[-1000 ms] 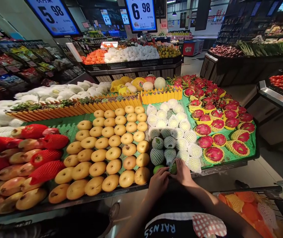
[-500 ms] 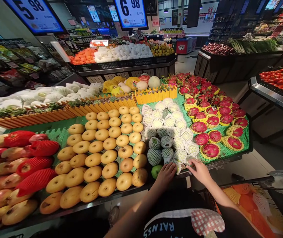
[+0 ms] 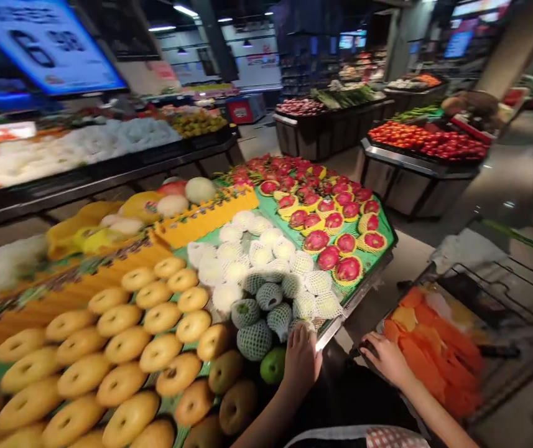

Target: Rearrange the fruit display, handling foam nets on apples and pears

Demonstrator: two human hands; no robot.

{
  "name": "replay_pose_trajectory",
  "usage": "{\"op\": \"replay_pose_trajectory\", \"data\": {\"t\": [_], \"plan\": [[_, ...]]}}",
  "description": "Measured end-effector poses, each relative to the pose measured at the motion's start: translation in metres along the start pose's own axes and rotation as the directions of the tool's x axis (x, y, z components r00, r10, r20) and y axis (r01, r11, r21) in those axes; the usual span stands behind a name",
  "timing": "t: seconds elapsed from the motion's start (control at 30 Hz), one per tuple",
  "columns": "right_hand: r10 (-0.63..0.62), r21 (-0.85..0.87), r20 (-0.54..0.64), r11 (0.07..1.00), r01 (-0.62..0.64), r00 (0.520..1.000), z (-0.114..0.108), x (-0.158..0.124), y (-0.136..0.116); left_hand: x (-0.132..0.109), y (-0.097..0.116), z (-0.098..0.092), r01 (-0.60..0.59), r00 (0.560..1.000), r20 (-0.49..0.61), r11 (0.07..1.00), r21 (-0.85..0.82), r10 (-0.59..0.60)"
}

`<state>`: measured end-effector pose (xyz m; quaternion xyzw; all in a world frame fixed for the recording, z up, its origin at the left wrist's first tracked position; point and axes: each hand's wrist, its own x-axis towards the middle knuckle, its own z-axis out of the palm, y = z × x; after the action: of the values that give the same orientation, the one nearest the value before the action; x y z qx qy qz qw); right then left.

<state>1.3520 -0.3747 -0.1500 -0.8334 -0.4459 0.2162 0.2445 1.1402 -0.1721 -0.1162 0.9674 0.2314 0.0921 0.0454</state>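
Note:
My left hand [image 3: 302, 358] lies at the front edge of the fruit stand, fingers extended over it and touching or very near the front foam-netted fruits. Whether it bears on one of them is hard to make out. Round pale green fruits in white foam nets [image 3: 260, 254] fill this section, and several in shade [image 3: 254, 340] look darker green. Left of that hand sits a bare green fruit [image 3: 273, 365]. My right hand [image 3: 385, 356] is off the stand, fingers apart, beside the shopping cart [image 3: 494, 280]; its fingertips are near a dark bar-like part, contact unclear.
Rows of round yellow-brown fruits [image 3: 126, 376] lie on the left. Dragon fruits [image 3: 326, 233] in yellow nets cover the far right of the stand. Orange netted goods [image 3: 438, 348] lie in the cart. Beyond stands a tomato counter [image 3: 427, 140]; a metal rim [image 3: 329, 333] edges the stand.
The view has swung right, bringing more of the cart in. My right hand has left the netted fruits and moved right toward the cart; my left hand stays at the stand's edge.

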Motion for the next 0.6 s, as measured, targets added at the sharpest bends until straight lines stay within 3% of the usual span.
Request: {"op": "replay_pose_trajectory", "data": {"t": [0.1,0.17,0.27,0.37,0.5,0.6], "plan": [[0.195,0.067,-0.109,0.98,-0.188,0.975,0.029,-0.068,0.011,-0.004,0.005,0.006,-0.156,0.982,-0.114,0.987,-0.048,0.149],[0.336,0.095,-0.163,0.941,-0.325,0.928,0.057,-0.115,0.012,-0.01,0.003,0.015,-0.231,0.964,-0.152,0.97,-0.078,0.217],[0.501,0.147,-0.174,0.865,-0.48,0.848,0.102,-0.177,0.008,-0.024,-0.005,0.037,-0.339,0.93,-0.185,0.936,-0.096,0.318],[0.589,0.2,-0.156,0.805,-0.558,0.793,0.133,-0.219,0.005,-0.04,-0.013,0.059,-0.446,0.884,-0.21,0.889,-0.108,0.418],[0.665,0.223,-0.148,0.743,-0.631,0.732,0.135,-0.238,0.019,-0.049,-0.016,0.078,-0.523,0.832,-0.273,0.847,-0.095,0.484],[0.717,0.254,-0.184,0.695,-0.672,0.672,0.106,-0.23,0.047,-0.045,-0.009,0.088,-0.467,0.856,-0.264,0.884,-0.029,0.444]]}}
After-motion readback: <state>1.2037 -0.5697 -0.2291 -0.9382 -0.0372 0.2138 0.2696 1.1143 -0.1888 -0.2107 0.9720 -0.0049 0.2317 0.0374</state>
